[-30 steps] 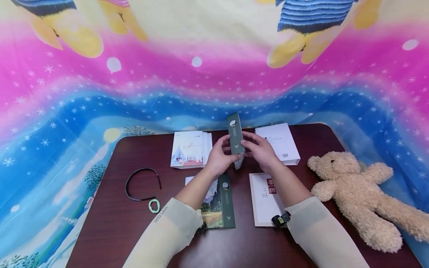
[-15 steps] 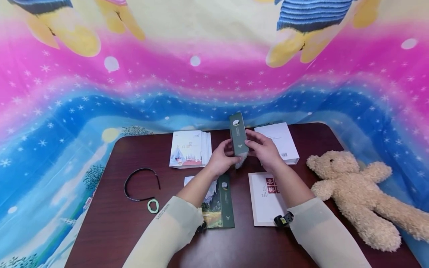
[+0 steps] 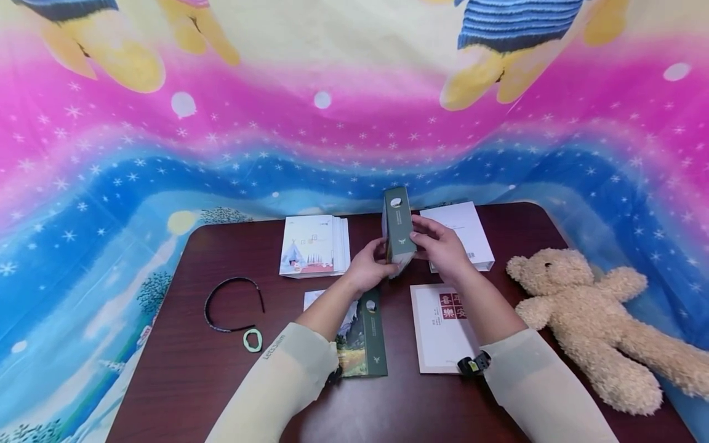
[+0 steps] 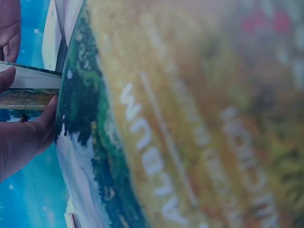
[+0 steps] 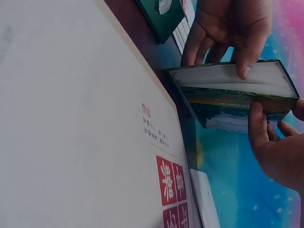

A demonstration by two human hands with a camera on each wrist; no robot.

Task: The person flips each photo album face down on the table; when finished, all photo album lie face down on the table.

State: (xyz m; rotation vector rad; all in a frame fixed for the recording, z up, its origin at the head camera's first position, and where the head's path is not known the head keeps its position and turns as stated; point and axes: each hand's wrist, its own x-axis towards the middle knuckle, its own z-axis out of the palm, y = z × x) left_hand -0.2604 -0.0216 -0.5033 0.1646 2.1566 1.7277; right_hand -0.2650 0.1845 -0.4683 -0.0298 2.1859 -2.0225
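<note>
In the head view, both hands hold a photo album [image 3: 400,224] upright above the table, its dark green spine turned toward me. My left hand [image 3: 368,267] grips its lower left side, thumb near the bottom edge. From the right, my right hand [image 3: 441,249] holds it with thumb and fingers. The right wrist view shows the album's white page edges [image 5: 228,78] and painted cover between left hand [image 5: 232,33] and right hand [image 5: 285,156]. A second album [image 3: 362,338] with a green spine lies under my left forearm; its cover fills the left wrist view.
On the dark table [image 3: 221,381] lie a white book stack [image 3: 310,246], a white book [image 3: 476,237], a white book with red characters [image 3: 437,332], a black headband [image 3: 213,307] and a green hair tie [image 3: 252,340]. A teddy bear [image 3: 587,326] lies at right.
The album has shifted slightly to the right and turned, so more of its left cover shows beside the spine. Both hands have moved with it. Objects on the table stay put.
</note>
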